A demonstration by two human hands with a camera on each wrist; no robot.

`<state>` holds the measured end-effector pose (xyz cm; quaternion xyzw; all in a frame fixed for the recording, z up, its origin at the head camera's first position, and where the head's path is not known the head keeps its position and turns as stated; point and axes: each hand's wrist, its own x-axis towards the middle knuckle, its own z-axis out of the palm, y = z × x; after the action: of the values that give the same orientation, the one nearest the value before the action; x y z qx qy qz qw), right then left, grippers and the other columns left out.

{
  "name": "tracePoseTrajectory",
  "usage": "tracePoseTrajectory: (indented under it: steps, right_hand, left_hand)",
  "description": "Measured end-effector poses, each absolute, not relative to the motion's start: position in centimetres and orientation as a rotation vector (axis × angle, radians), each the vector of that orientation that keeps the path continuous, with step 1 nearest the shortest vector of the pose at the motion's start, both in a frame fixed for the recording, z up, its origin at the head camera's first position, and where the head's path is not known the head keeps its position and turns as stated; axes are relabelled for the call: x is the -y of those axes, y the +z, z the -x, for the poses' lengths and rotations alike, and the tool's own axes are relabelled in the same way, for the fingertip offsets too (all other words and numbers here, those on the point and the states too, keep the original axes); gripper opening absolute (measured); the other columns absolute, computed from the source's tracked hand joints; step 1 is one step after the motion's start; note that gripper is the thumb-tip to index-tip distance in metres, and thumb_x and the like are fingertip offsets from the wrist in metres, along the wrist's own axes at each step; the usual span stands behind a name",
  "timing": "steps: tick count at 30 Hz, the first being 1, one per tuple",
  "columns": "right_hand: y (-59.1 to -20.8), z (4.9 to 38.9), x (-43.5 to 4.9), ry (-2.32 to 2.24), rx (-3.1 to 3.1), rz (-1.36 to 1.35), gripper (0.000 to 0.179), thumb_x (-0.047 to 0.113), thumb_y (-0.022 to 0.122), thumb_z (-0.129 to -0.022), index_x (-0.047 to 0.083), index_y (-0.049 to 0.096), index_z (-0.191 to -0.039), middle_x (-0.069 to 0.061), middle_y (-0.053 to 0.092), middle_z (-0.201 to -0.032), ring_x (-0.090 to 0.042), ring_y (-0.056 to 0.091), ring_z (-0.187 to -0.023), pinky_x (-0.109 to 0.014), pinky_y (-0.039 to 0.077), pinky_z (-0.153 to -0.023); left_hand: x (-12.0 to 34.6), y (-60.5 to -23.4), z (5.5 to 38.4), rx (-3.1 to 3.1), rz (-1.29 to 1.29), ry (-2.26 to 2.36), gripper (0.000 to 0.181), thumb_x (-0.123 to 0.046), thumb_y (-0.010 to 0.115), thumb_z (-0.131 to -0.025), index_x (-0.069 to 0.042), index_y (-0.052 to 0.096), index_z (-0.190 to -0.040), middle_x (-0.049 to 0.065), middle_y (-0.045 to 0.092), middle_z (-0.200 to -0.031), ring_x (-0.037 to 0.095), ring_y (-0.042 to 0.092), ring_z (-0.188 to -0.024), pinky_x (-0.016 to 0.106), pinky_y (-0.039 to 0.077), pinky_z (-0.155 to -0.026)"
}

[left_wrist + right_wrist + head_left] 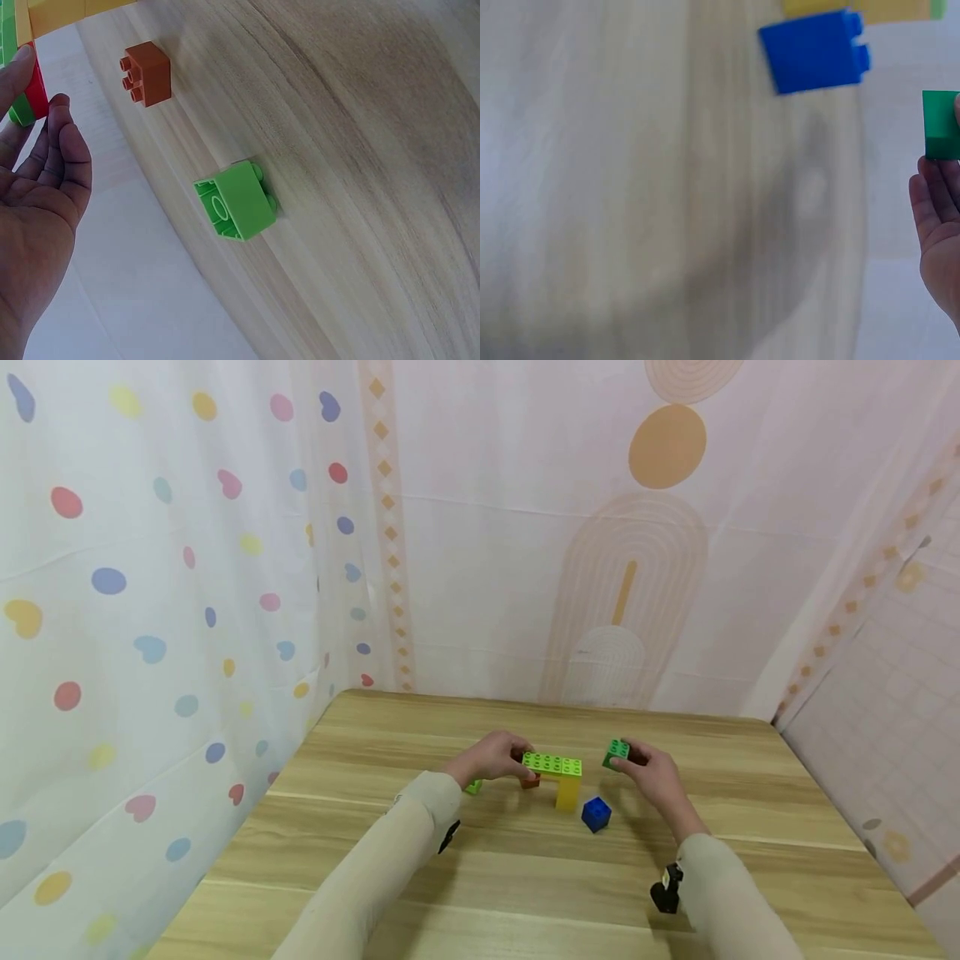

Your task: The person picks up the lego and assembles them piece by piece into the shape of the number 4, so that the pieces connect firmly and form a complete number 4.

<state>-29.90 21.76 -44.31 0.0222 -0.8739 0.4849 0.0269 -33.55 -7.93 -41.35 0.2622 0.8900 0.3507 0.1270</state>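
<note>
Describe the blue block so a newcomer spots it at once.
On the wooden table, find the green-topped stack that the left hand grips, and the yellow post beneath it. In the head view, the blue block sits just right of that post. Neither hand touches it, and no other block there is blue.

i see the left hand (493, 756) pinching one end of a lime-topped yellow brick structure (562, 767); a reddish-brown brick (530, 782) peeks out below, a lime brick (473, 787) by the wrist. the right hand (654, 774) grips a green four-stud brick (616, 752), apart from it. a blue brick (596, 815) sits just beside the structure on the wood-grain table (540, 893).
</note>
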Motion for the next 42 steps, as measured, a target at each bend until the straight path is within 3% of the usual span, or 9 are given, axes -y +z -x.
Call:
tracePoseTrajectory:
  steps: [5, 11, 18, 22, 29, 36, 42]
  right_hand:
    - [-43.0, 30.1, -20.8, 1.543, 2.662, -0.149, 0.055, 0.032, 0.067, -0.097, 0.003, 0.052, -0.142, -0.018, 0.06, -0.128, -0.03, 0.057, -0.112, -0.042, 0.049, -0.091]
    - [-41.8, 29.9, -19.4, 1.607, 2.644, -0.256, 0.053, 0.028, 0.069, -0.095, 0.003, 0.054, -0.139, -0.018, 0.062, -0.125, -0.029, 0.059, -0.11, -0.049, 0.048, -0.095]
    - [-41.5, 29.6, -18.4, 1.647, 2.644, -0.365, 0.048, 0.021, 0.072, -0.093, 0.003, 0.059, -0.135, -0.014, 0.065, -0.117, -0.024, 0.061, -0.102, -0.041, 0.052, -0.088]
    - [-41.7, 29.5, -18.0, 1.652, 2.645, -0.4, 0.045, 0.018, 0.072, -0.093, 0.002, 0.06, -0.133, -0.013, 0.066, -0.115, -0.023, 0.061, -0.1, -0.046, 0.051, -0.09]
    - [-41.9, 29.6, -17.7, 1.635, 2.681, -0.399, 0.044, 0.02, 0.072, -0.093, 0.002, 0.061, -0.132, -0.013, 0.066, -0.116, -0.023, 0.061, -0.101, -0.051, 0.049, -0.093]
    - [-41.7, 29.5, -17.2, 1.643, 2.714, -0.376, 0.043, 0.022, 0.074, -0.091, 0.004, 0.064, -0.128, -0.01, 0.068, -0.113, -0.021, 0.062, -0.099, -0.042, 0.052, -0.089]
    - [-41.8, 29.4, -17.0, 1.666, 2.718, -0.37, 0.042, 0.02, 0.074, -0.091, 0.003, 0.063, -0.128, -0.01, 0.067, -0.112, -0.021, 0.062, -0.101, -0.049, 0.049, -0.093]
  left_hand:
    - [7.9, -41.3, 33.5, -2.594, -0.757, 1.013, 0.023, -0.018, 0.078, -0.088, -0.011, 0.073, -0.109, -0.005, 0.069, -0.092, 0.011, 0.058, -0.084, 0.03, 0.047, -0.08]
    - [7.9, -41.2, 33.5, -2.588, -0.754, 1.014, 0.023, -0.017, 0.077, -0.088, -0.01, 0.072, -0.109, -0.004, 0.068, -0.092, 0.011, 0.058, -0.084, 0.029, 0.047, -0.08]
    - [7.9, -41.1, 33.6, -2.584, -0.76, 1.004, 0.022, -0.016, 0.076, -0.089, -0.01, 0.072, -0.11, -0.005, 0.068, -0.091, 0.01, 0.058, -0.083, 0.028, 0.047, -0.08]
    - [7.9, -41.2, 33.7, -2.587, -0.758, 0.996, 0.023, -0.017, 0.076, -0.089, -0.01, 0.072, -0.111, -0.005, 0.068, -0.092, 0.01, 0.059, -0.084, 0.029, 0.048, -0.081]
    - [7.9, -41.2, 33.7, -2.592, -0.758, 0.985, 0.023, -0.017, 0.076, -0.089, -0.011, 0.072, -0.11, -0.005, 0.068, -0.092, 0.01, 0.059, -0.085, 0.03, 0.048, -0.082]
    - [7.9, -41.3, 33.8, -2.587, -0.776, 0.994, 0.02, -0.016, 0.077, -0.089, -0.011, 0.072, -0.108, -0.005, 0.068, -0.091, 0.01, 0.059, -0.084, 0.03, 0.048, -0.082]
    - [8.0, -41.4, 33.8, -2.584, -0.782, 0.994, 0.02, -0.017, 0.077, -0.088, -0.011, 0.073, -0.107, -0.005, 0.069, -0.091, 0.01, 0.059, -0.084, 0.03, 0.047, -0.082]
